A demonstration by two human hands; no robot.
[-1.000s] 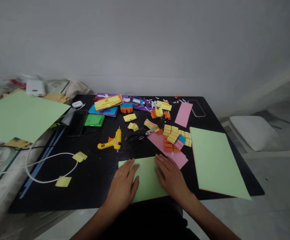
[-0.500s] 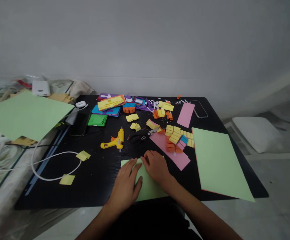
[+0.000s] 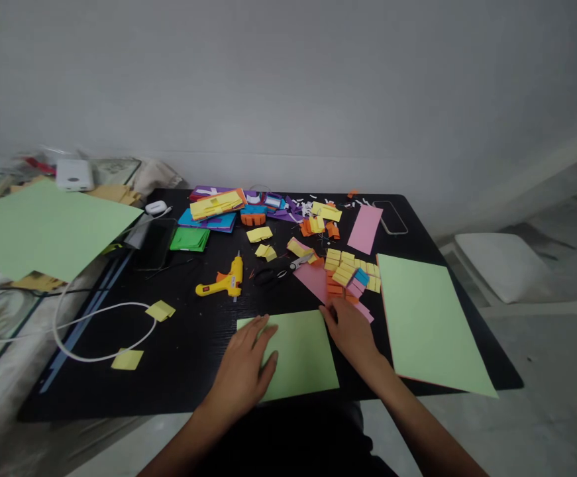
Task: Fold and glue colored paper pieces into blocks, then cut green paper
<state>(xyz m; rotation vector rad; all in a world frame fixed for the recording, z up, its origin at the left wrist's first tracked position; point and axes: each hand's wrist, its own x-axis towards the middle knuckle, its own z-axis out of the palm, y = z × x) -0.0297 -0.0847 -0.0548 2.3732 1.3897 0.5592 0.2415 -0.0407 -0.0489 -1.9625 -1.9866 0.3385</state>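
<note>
A light green sheet of paper [image 3: 301,358] lies flat at the table's front edge, landscape way round. My left hand [image 3: 246,361] rests on its left side, fingers stretched out and thumb spread. At the sheet's top right corner is my right hand [image 3: 352,331], its fingers bent, with a gap between the thumb and the others. Just beyond it are a pink paper sheet [image 3: 309,278] and small folded yellow paper pieces [image 3: 344,273]. Black-handled scissors [image 3: 278,270] lie behind the green sheet, and a yellow glue gun [image 3: 226,281] is to their left.
Large green sheets [image 3: 432,318] lie on the right. A white cable [image 3: 89,360] loops over the left side by yellow slips [image 3: 128,360]. Coloured paper stacks [image 3: 191,238] and scraps line the back, below the wall. A phone [image 3: 156,245] sits back left.
My right hand has slid right along the top edge of the green sheet, from its middle to the right corner, uncovering the sheet. My left hand stays on the left side.
</note>
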